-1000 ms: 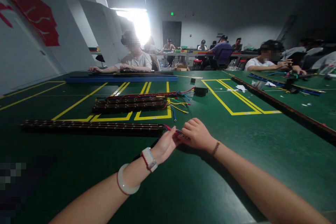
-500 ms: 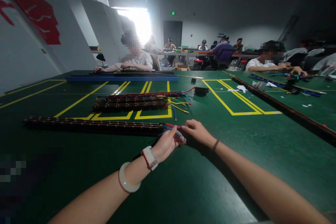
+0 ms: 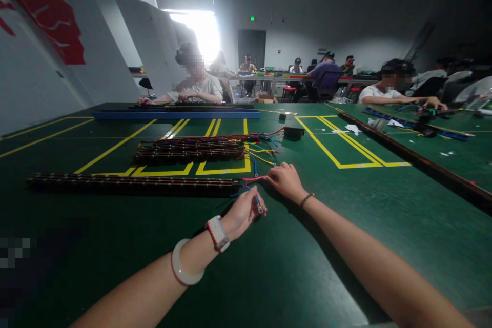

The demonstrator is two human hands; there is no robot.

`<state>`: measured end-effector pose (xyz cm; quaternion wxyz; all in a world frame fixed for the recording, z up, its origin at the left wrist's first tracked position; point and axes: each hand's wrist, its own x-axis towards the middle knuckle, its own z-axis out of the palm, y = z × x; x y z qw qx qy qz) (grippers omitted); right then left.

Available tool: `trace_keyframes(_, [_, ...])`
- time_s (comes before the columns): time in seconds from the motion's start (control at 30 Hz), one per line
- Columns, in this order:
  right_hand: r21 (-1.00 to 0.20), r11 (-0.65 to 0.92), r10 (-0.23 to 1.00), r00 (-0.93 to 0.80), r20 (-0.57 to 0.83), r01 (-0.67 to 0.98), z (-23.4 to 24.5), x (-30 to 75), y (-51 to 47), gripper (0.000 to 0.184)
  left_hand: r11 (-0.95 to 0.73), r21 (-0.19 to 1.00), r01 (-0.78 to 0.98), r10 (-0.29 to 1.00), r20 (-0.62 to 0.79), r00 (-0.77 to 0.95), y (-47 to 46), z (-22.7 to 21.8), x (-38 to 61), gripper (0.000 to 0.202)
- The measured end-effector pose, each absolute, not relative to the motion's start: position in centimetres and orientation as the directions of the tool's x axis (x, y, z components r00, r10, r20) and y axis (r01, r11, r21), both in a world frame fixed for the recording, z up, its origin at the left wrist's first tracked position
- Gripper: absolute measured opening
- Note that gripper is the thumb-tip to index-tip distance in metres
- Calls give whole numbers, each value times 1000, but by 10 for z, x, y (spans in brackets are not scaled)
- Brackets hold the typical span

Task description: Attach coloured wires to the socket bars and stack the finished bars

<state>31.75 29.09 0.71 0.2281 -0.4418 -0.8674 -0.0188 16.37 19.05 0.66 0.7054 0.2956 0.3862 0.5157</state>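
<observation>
A long dark bar (image 3: 134, 184) with metallic dots along its top lies across the table in front of me. Wires come out of its right end. My left hand (image 3: 246, 210) is closed on a blue wire (image 3: 259, 207) that ends in a ring terminal. Just beyond it, my right hand (image 3: 285, 182) pinches a red wire (image 3: 251, 179), which runs fairly straight from the bar's end. Behind lies a bundle of shorter dark bars (image 3: 190, 151) with red, blue and yellow wires at its right end.
A small black block (image 3: 293, 134) sits beside the bundle's wires. A long brown strip (image 3: 407, 156) slants across the right side. Blue rails (image 3: 177, 114) lie at the far edge, near a seated person (image 3: 198, 84). Another person (image 3: 392, 87) works at the far right.
My hands have moved apart: the right has shifted slightly up and left with the red wire, the left a little down. The blue wire's end now points downward.
</observation>
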Motion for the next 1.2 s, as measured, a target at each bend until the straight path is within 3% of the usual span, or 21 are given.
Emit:
trace_keyframes(0.3, [-267, 679, 716, -538, 445, 684, 8, 325, 278, 30, 299, 838, -456, 952, -231, 200, 188, 9, 162, 24])
trace_keyframes(0.73, [-324, 714, 690, -544, 479, 620, 10, 325, 271, 25, 453, 890, -46, 879, -437, 192, 194, 32, 147, 38])
trace_keyframes(0.9, [-376, 720, 687, -521, 507, 583, 10, 325, 264, 26, 479, 877, -32, 852, -456, 258, 197, 31, 141, 43])
trace_keyframes(1.1, [-360, 827, 562, -637, 528, 432, 16, 318, 238, 49, 469, 867, -167, 866, -415, 280, 194, 31, 147, 41])
trace_keyframes(1.2, [-350, 819, 573, -655, 492, 454, 13, 314, 235, 67, 453, 872, -184, 880, -403, 252, 194, 29, 150, 35])
